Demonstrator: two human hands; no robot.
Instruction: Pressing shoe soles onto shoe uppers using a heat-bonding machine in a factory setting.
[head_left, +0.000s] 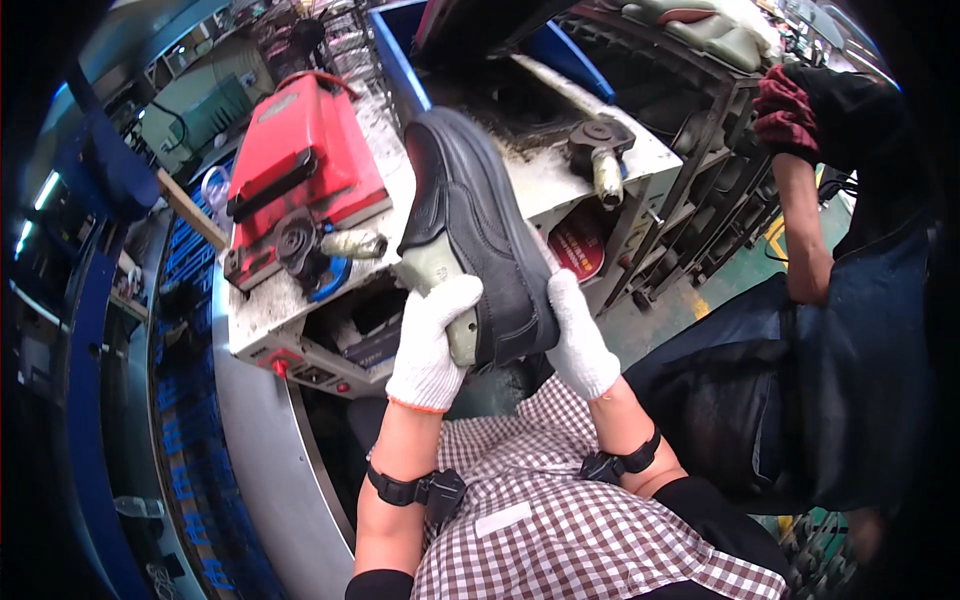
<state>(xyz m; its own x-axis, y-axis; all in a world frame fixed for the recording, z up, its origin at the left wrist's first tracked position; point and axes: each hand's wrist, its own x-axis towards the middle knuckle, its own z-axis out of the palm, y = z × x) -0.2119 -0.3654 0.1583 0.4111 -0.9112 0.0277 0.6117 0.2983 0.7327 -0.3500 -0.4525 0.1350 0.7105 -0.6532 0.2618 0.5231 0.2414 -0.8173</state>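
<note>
A black leather shoe (490, 230) is held up between my two gloved hands, its toe pointing up and away from me. Inside its opening sits a pale green shoe last (436, 266), partly showing at the heel end. My left hand (437, 335), in a white knit glove, closes on the heel end of the last, with the thumb over it. Against the right side of the shoe, near the heel, my right hand (580, 340) grips in a matching glove; most of its fingers are hidden behind the sole.
Beyond the shoe stands a white workbench (258, 322) with a red machine housing (310, 150), two dark knobs (300, 245) with wrapped handles, and a blue bin (400, 60). Racks of shoe lasts (700, 140) rise behind. A co-worker (800, 350) is close on my right.
</note>
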